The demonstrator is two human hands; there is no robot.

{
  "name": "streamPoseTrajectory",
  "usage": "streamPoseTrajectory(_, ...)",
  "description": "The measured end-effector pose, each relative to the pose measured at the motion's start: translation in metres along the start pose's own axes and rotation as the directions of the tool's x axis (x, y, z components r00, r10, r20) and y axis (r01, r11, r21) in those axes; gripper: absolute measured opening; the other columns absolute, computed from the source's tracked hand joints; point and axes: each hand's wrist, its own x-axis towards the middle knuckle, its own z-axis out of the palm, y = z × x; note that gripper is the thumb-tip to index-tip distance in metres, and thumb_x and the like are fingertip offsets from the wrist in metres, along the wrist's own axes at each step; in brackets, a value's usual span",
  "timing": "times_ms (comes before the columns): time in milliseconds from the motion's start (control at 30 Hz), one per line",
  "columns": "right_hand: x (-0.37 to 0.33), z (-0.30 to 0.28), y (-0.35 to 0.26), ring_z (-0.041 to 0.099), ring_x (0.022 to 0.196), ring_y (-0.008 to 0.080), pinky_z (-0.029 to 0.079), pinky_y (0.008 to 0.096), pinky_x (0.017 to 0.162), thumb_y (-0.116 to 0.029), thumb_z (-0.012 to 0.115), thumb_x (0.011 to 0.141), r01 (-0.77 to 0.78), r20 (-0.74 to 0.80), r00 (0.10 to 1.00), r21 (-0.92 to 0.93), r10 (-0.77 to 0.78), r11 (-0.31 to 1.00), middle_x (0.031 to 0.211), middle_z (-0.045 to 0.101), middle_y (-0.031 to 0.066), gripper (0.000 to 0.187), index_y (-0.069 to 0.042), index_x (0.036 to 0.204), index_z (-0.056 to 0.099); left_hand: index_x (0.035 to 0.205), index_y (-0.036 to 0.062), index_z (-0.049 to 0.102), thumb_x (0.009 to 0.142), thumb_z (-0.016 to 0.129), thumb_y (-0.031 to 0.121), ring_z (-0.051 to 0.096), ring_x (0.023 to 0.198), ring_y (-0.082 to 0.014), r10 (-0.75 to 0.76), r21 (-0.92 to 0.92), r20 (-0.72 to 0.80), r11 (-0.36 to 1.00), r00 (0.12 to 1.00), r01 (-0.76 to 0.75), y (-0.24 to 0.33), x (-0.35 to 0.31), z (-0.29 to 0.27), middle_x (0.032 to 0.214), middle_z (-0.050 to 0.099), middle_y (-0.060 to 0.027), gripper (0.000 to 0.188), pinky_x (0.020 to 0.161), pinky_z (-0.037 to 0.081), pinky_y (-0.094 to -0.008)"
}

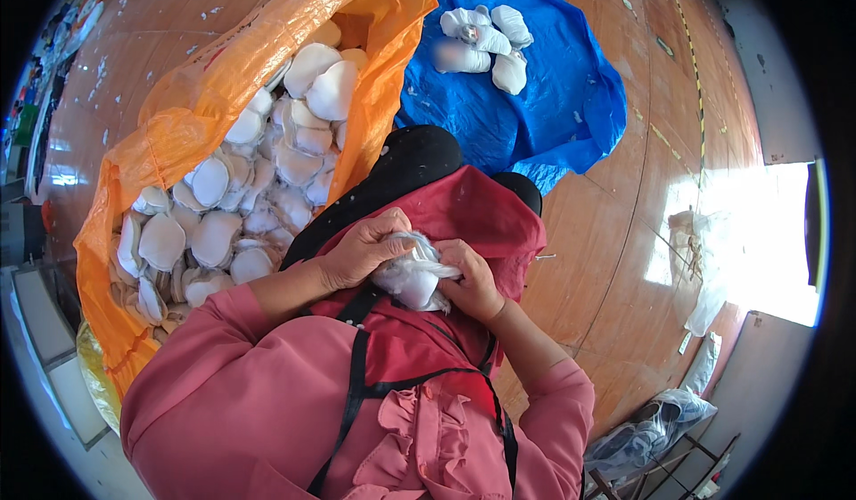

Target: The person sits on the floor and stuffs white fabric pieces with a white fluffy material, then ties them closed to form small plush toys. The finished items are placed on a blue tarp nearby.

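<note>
Over my lap, a white cloth bundle [417, 279], with thin wispy fabric bunched around it, sits between my two hands. My left hand [370, 246] has its fingers curled and pinched on the bundle's upper left side. On the opposite side my right hand [470, 279] grips a twisted fold of the same cloth. Beneath the bundle lies my red apron [486, 206]. To the left stands an open orange sack [192, 126] filled with white rounded pads [214, 237], which look like cup-shaped padding.
A blue sheet [562, 99] lies on the tiled floor ahead, with several white wrapped bundles [486, 41] on it. Clear plastic bags [646, 433] and a metal frame [682, 469] are at the lower right. Yellow-black tape [695, 81] marks the floor.
</note>
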Motion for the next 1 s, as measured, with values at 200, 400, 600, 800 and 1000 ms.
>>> streamPoseTrajectory(200,0.004,0.011,0.001,0.061,0.085,0.0301,0.050,0.0350,0.073,0.007,0.074,0.065,-0.006,-0.101,0.995,-0.009,0.005,1.000,0.093,0.060,0.0134,0.038,-0.005,0.091,0.049,0.107,0.0042,0.061,0.098,0.058,0.016,0.052,0.094,-0.0108,-0.009,0.137,0.055,0.991,0.998,0.001,0.008,-0.003,0.004,0.102,0.054,-0.0027,0.015,0.086,0.042,-0.0261)
streamPoseTrajectory(400,-0.017,0.031,-0.011,0.056,0.073,0.0220,0.047,0.0298,0.066,0.007,0.074,0.066,-0.249,-0.237,0.943,-0.031,0.235,0.968,0.081,0.055,0.0084,0.031,-0.005,0.083,0.051,0.122,0.0002,0.054,0.086,0.072,0.026,0.059,0.099,-0.0222,-0.048,0.531,0.296,0.838,0.954,-0.123,0.017,-0.010,-0.008,0.109,0.059,-0.0117,0.047,0.090,0.046,-0.0340)
streamPoseTrajectory(600,-0.029,0.042,-0.006,0.054,0.069,0.0131,0.047,0.0267,0.064,0.001,0.076,0.071,-0.471,-0.301,0.838,0.023,0.455,0.882,0.075,0.058,0.0053,0.024,-0.005,0.086,0.058,0.131,-0.0006,0.046,0.071,0.085,0.033,0.058,0.107,-0.0359,-0.034,0.622,0.474,0.720,0.880,-0.307,0.015,-0.004,-0.023,0.116,0.057,-0.0176,0.079,0.095,0.046,-0.0402)
streamPoseTrajectory(800,-0.039,0.050,-0.001,0.054,0.073,0.0078,0.047,0.0246,0.066,0.001,0.075,0.076,-0.473,-0.361,0.767,0.241,0.530,0.848,0.079,0.061,0.0006,0.021,-0.004,0.089,0.059,0.131,-0.0013,0.045,0.068,0.087,0.037,0.057,0.110,-0.0372,-0.011,0.637,0.492,0.686,0.870,-0.352,0.012,0.006,-0.022,0.119,0.057,-0.0202,0.085,0.097,0.045,-0.0421)
streamPoseTrajectory(1000,-0.048,0.050,0.007,0.054,0.075,0.0073,0.047,0.0243,0.068,0.002,0.074,0.078,-0.482,-0.395,0.720,0.306,0.570,0.821,0.083,0.062,0.0009,0.023,-0.004,0.092,0.057,0.131,-0.0018,0.045,0.069,0.087,0.038,0.057,0.114,-0.0379,-0.067,0.651,0.404,0.721,0.912,-0.235,0.013,0.010,-0.008,0.122,0.057,-0.0209,0.085,0.100,0.044,-0.0431)
